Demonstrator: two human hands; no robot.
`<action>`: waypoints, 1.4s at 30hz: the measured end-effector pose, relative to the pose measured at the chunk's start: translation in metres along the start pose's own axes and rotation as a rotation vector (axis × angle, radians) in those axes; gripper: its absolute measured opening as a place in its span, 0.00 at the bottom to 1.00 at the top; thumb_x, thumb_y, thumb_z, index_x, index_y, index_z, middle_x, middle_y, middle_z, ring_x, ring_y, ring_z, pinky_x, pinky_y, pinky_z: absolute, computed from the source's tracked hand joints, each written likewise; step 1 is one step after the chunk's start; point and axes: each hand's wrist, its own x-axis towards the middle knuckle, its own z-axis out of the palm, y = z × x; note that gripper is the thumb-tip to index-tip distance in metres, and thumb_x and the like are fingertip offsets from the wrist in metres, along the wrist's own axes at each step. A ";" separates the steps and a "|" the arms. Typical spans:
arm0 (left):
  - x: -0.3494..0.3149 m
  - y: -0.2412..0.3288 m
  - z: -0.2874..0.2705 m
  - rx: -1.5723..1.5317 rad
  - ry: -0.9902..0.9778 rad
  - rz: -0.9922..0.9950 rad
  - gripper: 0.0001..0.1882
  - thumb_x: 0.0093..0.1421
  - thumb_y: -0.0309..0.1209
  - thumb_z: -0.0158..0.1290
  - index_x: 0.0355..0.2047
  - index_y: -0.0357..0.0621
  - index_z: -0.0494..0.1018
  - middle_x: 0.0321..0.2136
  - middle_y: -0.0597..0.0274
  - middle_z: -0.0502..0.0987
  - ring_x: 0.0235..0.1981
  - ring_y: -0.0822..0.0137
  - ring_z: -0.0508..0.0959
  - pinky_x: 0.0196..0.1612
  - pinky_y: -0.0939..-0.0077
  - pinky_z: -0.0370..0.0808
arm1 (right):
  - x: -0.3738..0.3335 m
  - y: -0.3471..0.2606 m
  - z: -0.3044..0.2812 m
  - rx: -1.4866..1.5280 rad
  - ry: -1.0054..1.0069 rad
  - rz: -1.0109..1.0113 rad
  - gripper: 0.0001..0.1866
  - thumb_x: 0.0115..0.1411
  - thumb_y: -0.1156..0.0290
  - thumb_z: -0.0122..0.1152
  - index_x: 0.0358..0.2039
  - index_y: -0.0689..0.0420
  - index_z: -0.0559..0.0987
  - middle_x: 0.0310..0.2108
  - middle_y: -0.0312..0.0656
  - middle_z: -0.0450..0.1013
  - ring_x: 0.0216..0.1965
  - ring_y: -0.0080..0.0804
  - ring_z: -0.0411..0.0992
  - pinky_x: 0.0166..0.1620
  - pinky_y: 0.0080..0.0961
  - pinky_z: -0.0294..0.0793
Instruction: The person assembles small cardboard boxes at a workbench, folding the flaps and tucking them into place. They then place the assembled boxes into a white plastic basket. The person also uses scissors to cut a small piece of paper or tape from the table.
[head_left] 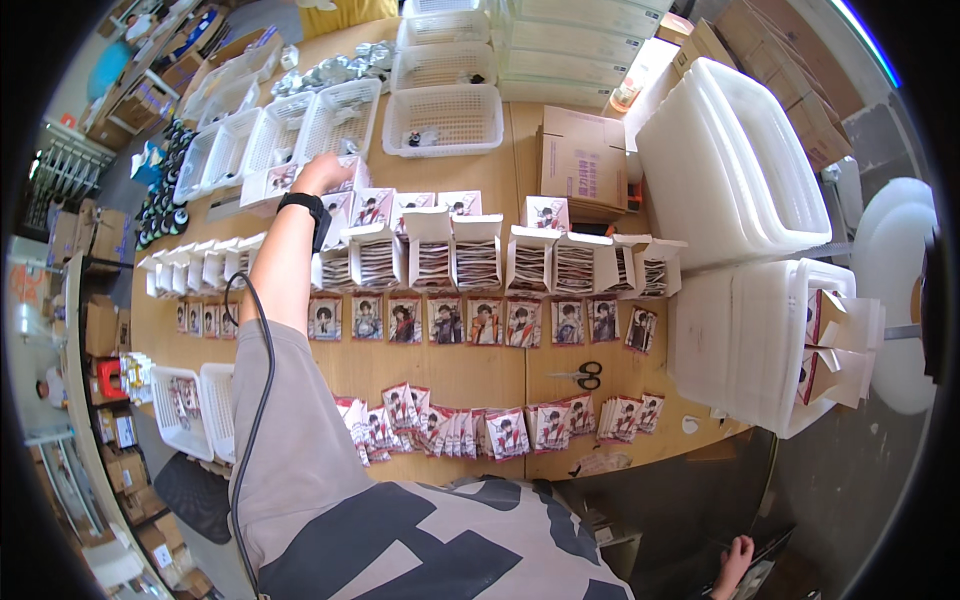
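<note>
My left hand [322, 176] stretches across the table, its fingers curled over a small white printed box [347, 178] in the back row. A black wristband [304, 206] is on that wrist. Below the arm stand opened white boxes [478, 255] packed with sachets. In front of them lies a row of picture sachets [446, 321], and nearer to me are fanned piles of red-edged sachets [507, 433]. My right hand [738, 560] hangs low at the bottom right, away from the table, with curled fingers; what it holds, if anything, cannot be made out.
Scissors [583, 375] lie on the right of the table. Clear plastic baskets [443, 120] stand at the back, beside a brown carton [582, 160]. Large white tubs [735, 320] crowd the right edge. A black cable [268, 400] runs along my left arm.
</note>
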 end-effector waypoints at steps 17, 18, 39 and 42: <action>0.065 -0.001 0.052 -0.165 0.203 -0.252 0.51 0.44 0.41 0.66 0.67 0.36 0.58 0.64 0.29 0.59 0.63 0.36 0.67 0.66 0.53 0.66 | -0.109 -0.038 0.038 -0.083 -0.213 0.347 0.15 0.67 0.62 0.60 0.52 0.51 0.75 0.36 0.27 0.70 0.36 0.16 0.69 0.34 0.18 0.72; 0.065 -0.003 0.044 -0.123 0.212 -0.233 0.51 0.44 0.44 0.66 0.66 0.37 0.59 0.63 0.29 0.60 0.63 0.36 0.67 0.66 0.54 0.66 | -0.109 -0.038 0.038 -0.087 -0.200 0.332 0.16 0.67 0.61 0.60 0.53 0.52 0.75 0.38 0.28 0.71 0.37 0.16 0.70 0.36 0.19 0.73; -0.517 0.383 0.043 -0.687 0.121 0.336 0.43 0.51 0.48 0.64 0.60 0.30 0.65 0.49 0.36 0.73 0.52 0.45 0.74 0.55 0.57 0.73 | -0.094 -0.292 0.201 0.009 -0.961 -1.559 0.52 0.43 0.64 0.82 0.66 0.60 0.63 0.67 0.54 0.59 0.65 0.57 0.62 0.64 0.48 0.66; -0.584 0.444 0.088 -0.794 0.016 0.208 0.49 0.51 0.49 0.64 0.66 0.31 0.60 0.56 0.32 0.68 0.57 0.39 0.72 0.61 0.54 0.70 | -0.075 -0.263 0.208 0.014 -0.871 -1.622 0.59 0.38 0.65 0.82 0.68 0.61 0.57 0.66 0.56 0.56 0.64 0.59 0.60 0.64 0.51 0.64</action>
